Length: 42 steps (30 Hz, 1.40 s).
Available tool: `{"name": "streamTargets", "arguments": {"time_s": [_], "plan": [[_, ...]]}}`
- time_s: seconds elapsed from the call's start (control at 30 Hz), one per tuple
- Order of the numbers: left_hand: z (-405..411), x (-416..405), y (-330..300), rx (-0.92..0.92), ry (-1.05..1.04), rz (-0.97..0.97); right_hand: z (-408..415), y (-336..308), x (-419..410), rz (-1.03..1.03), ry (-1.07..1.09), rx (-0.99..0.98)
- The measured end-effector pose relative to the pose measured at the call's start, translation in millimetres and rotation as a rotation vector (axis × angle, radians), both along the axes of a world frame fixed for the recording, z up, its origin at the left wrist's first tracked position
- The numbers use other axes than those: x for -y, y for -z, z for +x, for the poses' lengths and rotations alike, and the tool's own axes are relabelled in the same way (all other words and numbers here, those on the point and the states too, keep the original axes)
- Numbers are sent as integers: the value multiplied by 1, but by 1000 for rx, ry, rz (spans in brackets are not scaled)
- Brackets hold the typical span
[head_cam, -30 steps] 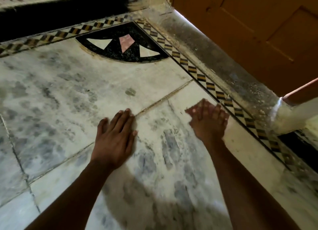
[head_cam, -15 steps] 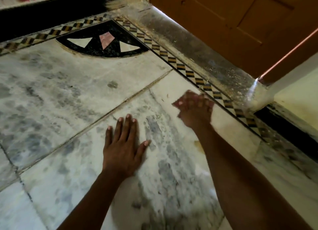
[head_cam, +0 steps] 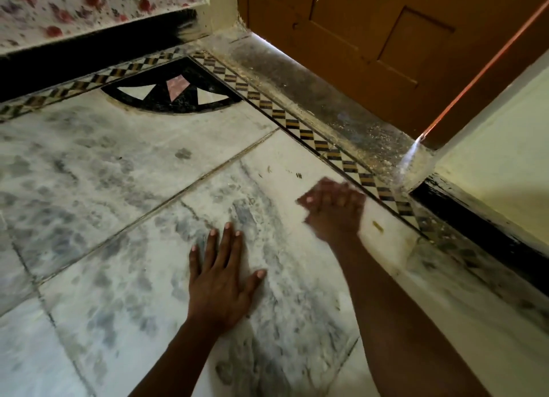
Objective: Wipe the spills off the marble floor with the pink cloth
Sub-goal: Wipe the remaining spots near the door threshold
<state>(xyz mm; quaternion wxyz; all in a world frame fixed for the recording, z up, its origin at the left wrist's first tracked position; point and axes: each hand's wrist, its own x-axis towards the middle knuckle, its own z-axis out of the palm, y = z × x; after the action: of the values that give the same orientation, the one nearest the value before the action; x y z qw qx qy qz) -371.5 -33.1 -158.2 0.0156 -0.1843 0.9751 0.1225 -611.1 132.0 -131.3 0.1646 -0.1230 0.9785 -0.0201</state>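
The grey-veined white marble floor [head_cam: 113, 188] fills the view. My left hand [head_cam: 221, 283] lies flat on it, palm down, fingers spread, holding nothing. My right hand [head_cam: 332, 215] is over the floor further right, close to the checked border strip [head_cam: 309, 135]. It is blurred by motion with its fingers bent, and I cannot tell whether anything is in it. No pink cloth shows anywhere. Small dark specks [head_cam: 297, 175] lie just beyond the right hand. A yellowish fleck [head_cam: 378, 226] lies to its right. A dark spot [head_cam: 182, 153] marks the slab further left.
A dusty stone threshold [head_cam: 312, 99] runs under a brown wooden door [head_cam: 371, 34] at the back right. A black quarter-circle inlay [head_cam: 175, 93] fills the corner. A black skirting [head_cam: 74, 58] lines the left wall, and a pale wall [head_cam: 499, 159] stands at the right.
My left hand has slid back toward me across the slab joint and spread its thumb. My right hand has kept sweeping beside the border strip, and specks now show beyond it.
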Motion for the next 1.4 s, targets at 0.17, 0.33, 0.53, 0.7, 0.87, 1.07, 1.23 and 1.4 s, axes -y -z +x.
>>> {"name": "streamTargets", "arguments": {"time_s": [0.17, 0.33, 0.53, 0.7, 0.87, 1.07, 1.23, 1.4], "plan": [[3, -1, -2, 2, -10, -36, 96, 19, -56, -167, -452, -204], [2, -2, 8, -56, -12, -57, 30, 13, -118, 16, -3, -78], [1, -5, 0, -65, -27, -25, 20, 11, -58, 14, -150, -57], [1, -5, -1, -68, -33, -24, 118, 21, -112, -172, -388, -195], [3, -6, 1, -98, -30, -20, 44, 9, -125, -14, 173, -169], [4, -9, -7, -102, -25, 1, 54, 12, -64, -50, -150, -129], [3, -6, -4, -96, -16, -16, 139, 15, -164, -80, -501, -108], [2, -6, -6, -84, -18, -10, 58, -7, -176, 146, -41, -33]]}}
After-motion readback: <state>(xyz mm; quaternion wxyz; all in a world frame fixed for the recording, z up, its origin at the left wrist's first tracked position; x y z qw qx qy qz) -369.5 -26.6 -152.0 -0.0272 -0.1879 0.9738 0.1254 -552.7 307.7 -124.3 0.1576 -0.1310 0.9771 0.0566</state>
